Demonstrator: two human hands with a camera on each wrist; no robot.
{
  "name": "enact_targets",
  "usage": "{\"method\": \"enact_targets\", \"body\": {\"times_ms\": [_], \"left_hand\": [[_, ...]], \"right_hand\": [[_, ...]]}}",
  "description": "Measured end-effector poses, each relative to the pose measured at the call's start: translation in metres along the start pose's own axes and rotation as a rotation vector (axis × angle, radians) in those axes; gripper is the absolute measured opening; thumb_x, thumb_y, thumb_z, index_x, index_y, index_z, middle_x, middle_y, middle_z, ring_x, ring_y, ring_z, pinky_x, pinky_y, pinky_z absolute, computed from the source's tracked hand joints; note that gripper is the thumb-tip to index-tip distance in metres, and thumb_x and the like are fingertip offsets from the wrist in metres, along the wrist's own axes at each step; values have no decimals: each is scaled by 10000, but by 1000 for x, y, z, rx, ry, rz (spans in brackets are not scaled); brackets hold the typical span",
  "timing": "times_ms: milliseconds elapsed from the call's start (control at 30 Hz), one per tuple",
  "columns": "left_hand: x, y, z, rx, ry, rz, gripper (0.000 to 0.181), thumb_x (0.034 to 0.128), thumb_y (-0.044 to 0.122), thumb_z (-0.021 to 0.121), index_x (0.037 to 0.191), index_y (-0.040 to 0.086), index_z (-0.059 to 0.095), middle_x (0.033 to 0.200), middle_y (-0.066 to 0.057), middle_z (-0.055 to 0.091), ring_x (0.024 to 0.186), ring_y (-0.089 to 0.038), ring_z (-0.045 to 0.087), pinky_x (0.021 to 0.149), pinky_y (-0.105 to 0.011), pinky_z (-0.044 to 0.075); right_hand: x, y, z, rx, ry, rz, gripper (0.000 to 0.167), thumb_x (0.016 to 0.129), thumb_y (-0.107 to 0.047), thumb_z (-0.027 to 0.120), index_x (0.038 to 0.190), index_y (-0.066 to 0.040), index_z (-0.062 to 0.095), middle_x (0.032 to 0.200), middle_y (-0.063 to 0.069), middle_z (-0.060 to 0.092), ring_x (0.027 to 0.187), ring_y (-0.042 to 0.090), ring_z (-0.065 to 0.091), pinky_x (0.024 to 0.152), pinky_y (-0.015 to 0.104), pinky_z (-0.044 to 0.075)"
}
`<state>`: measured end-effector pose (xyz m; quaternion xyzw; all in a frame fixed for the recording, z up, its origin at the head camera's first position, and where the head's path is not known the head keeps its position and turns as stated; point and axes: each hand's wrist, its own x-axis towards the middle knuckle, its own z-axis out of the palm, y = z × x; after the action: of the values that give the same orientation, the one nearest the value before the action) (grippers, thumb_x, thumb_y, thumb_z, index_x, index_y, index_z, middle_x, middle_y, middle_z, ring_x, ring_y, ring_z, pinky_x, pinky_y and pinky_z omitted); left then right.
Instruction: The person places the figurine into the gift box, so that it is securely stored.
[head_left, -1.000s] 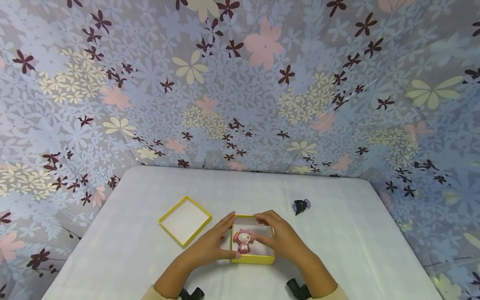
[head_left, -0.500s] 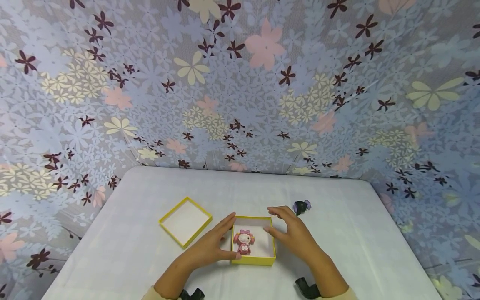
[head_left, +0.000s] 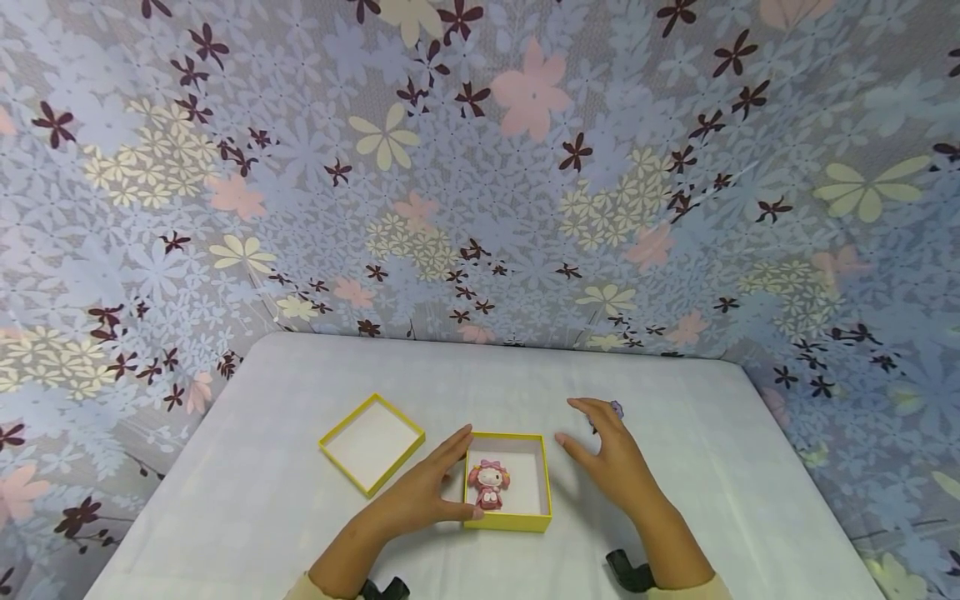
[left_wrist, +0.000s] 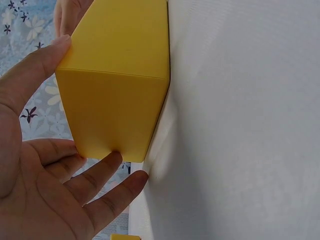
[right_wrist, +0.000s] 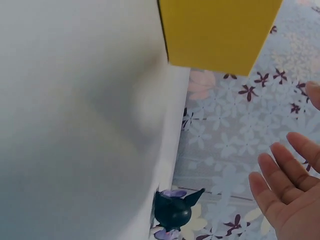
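My left hand (head_left: 422, 493) holds the left side of an open yellow box (head_left: 510, 522), its thumb at the near corner and its index finger at the far corner. In the left wrist view, fingertips touch the yellow side wall. Inside the box, toward its left, lies a pink and white bow-topped character figurine (head_left: 489, 485). My right hand (head_left: 611, 462) is in the air to the right of the box, fingers apart, holding nothing. Behind its fingers, a small black and purple figurine (right_wrist: 172, 212) lies on the table, mostly hidden in the head view.
A yellow-rimmed box lid (head_left: 372, 446) lies inside up, left of the box. White cloth covers the table (head_left: 705, 433). Flower-patterned fabric (head_left: 480, 208) rises behind the table's back edge.
My right hand has left the pink figurine, come out of the box and moved right and away toward the black figurine. My left hand and the box have stayed put.
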<state>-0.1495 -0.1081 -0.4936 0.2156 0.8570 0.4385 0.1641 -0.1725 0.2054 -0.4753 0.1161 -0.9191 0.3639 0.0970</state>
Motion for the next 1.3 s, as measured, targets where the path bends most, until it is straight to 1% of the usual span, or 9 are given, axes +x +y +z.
{"method": "enact_targets", "body": {"times_ms": [133, 267, 500, 667, 900, 1067, 1133, 1300], "left_hand": [[0, 0, 0, -2, -2, -3, 1092, 796, 508, 827, 1630, 315, 149, 1697, 189, 68, 1518, -220, 333, 1195, -452, 392], [0, 0, 0, -5, -2, 0, 1090, 796, 507, 827, 1631, 303, 157, 1696, 194, 66, 1518, -217, 333, 1195, -451, 392], [0, -1, 0, -2, -5, -2, 1089, 797, 513, 823, 1631, 308, 154, 1694, 203, 63, 1521, -214, 327, 1195, -453, 393], [0, -1, 0, -9, -8, -5, 1087, 796, 510, 825, 1630, 310, 157, 1691, 211, 63, 1529, -209, 309, 1196, -453, 392], [-1, -2, 0, -18, -10, -4, 1085, 796, 508, 825, 1629, 306, 162, 1692, 213, 63, 1540, -198, 282, 1199, -456, 386], [-2, -1, 0, -16, -11, -4, 1084, 797, 509, 825, 1630, 306, 161, 1696, 202, 68, 1548, -198, 262, 1200, -463, 383], [-2, -1, 0, -12, -12, -7, 1085, 796, 509, 824, 1630, 309, 159, 1697, 198, 70, 1545, -200, 271, 1201, -466, 382], [-2, 0, -1, -6, -15, -11, 1088, 797, 511, 822, 1630, 317, 149, 1698, 195, 71, 1531, -203, 305, 1198, -460, 389]], "right_hand": [[2, 6, -2, -1, -1, 32, 612, 933, -434, 716, 1458, -194, 513, 1481, 74, 477, 1358, 324, 487, 1102, 603, 444], [4, 12, -4, -2, -21, 83, 644, 945, -454, 694, 1479, -162, 486, 1512, 119, 434, 1399, 371, 447, 1116, 635, 415], [10, 23, -7, -19, -46, 165, 663, 958, -398, 695, 1514, -141, 441, 1553, 169, 381, 1440, 422, 386, 1147, 663, 362], [12, 32, -8, -21, -67, 183, 700, 959, -458, 674, 1520, -122, 427, 1564, 191, 359, 1445, 439, 372, 1143, 667, 364], [17, 43, -9, -4, -87, 225, 695, 969, -397, 680, 1533, -106, 399, 1597, 213, 310, 1472, 454, 320, 1166, 683, 316], [19, 47, -9, 0, -96, 258, 756, 959, -488, 661, 1551, -117, 371, 1621, 213, 271, 1484, 460, 293, 1173, 690, 296], [21, 48, -9, -5, -101, 270, 782, 953, -527, 650, 1556, -120, 364, 1625, 216, 263, 1487, 465, 285, 1174, 693, 289], [25, 52, -11, -6, -118, 289, 769, 966, -493, 648, 1561, -107, 352, 1623, 238, 247, 1481, 471, 286, 1174, 696, 282]]}}
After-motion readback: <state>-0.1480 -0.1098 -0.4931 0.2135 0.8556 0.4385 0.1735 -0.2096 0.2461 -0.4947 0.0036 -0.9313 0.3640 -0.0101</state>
